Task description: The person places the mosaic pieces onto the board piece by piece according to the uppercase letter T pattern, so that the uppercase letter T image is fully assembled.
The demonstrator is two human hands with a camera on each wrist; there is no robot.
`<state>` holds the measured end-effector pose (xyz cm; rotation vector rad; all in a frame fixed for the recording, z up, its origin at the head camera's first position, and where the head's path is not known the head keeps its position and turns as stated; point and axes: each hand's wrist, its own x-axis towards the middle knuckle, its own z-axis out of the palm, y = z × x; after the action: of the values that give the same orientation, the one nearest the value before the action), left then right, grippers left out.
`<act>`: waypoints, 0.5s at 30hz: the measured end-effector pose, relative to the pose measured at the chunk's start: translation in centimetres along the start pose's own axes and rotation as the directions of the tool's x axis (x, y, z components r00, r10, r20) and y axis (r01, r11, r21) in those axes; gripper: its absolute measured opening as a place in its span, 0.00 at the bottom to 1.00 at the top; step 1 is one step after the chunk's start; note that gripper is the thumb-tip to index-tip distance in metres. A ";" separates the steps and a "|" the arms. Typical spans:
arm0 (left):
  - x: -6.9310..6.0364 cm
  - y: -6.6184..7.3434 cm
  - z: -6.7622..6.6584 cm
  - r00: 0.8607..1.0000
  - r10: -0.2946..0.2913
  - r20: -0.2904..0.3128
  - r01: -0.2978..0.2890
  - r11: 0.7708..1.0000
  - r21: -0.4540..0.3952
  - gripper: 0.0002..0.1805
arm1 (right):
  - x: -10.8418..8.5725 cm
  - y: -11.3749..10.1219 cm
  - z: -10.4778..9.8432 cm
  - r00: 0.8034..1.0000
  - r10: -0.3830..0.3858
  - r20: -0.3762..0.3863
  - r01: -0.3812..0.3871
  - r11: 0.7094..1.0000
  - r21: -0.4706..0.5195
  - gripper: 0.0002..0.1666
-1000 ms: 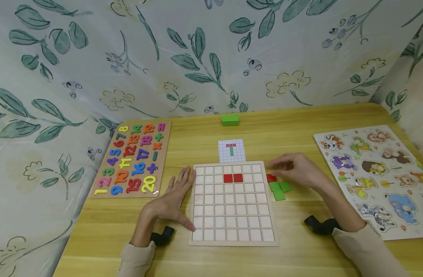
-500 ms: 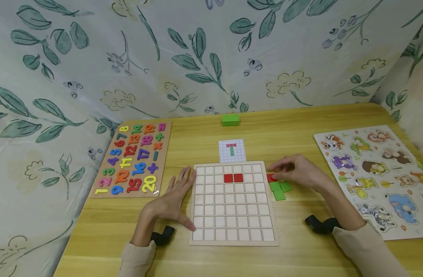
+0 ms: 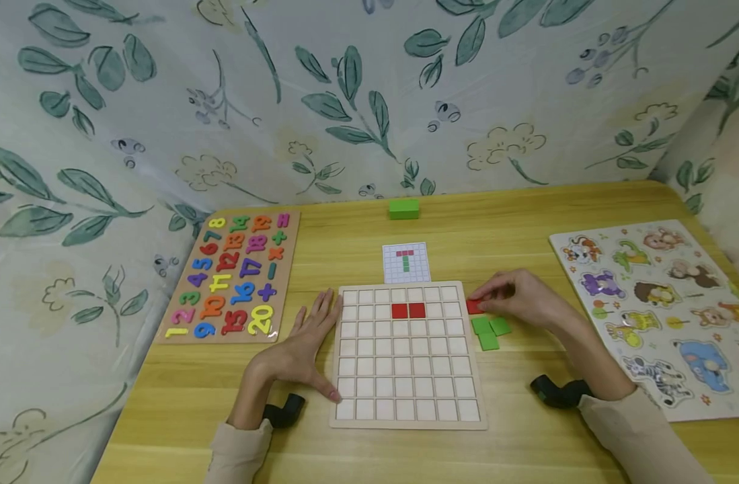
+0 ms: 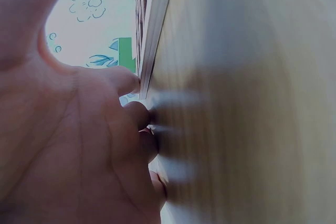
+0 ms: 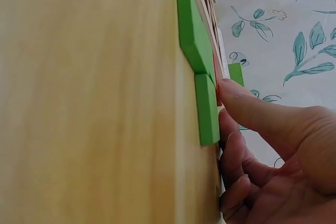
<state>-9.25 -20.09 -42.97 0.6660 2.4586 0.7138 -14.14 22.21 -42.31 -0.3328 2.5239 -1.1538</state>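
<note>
A pale wooden grid board (image 3: 403, 366) lies flat, with two red square tiles (image 3: 417, 310) side by side in its second row from the back. My left hand (image 3: 296, 356) is spread along the board's left edge, thumb and fingertips touching it. Off the right edge, my right hand (image 3: 520, 299) pinches a loose red tile (image 3: 475, 307) between thumb and fingers. Several green tiles (image 3: 489, 341) lie just in front of that one on the table; the right wrist view shows green tiles (image 5: 207, 111) close to the thumb, which partly hides the red tile.
Behind the board lies a card (image 3: 390, 272) with a red and green T pattern. A green block (image 3: 403, 210) stands farther back. A number puzzle (image 3: 226, 296) is at left, an animal puzzle (image 3: 647, 316) at right. A patterned cloth (image 3: 369, 101) hangs behind the table (image 3: 496, 437).
My right fingers have come down onto the loose red tile and taken hold of it. It has shifted slightly away from the green tiles. The left hand stays put.
</note>
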 end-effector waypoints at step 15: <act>0.1 0.0 0.0 1.000 0.002 -0.004 -0.002 1.000 -0.009 0.88 | -0.2 -0.1 0.0 1.000 0.015 -0.008 -0.015 0.999 -0.045 0.13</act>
<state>-9.31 -20.05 -43.05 0.6642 2.4573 0.7277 -13.90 22.22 -42.22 -0.3207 2.5581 -1.0961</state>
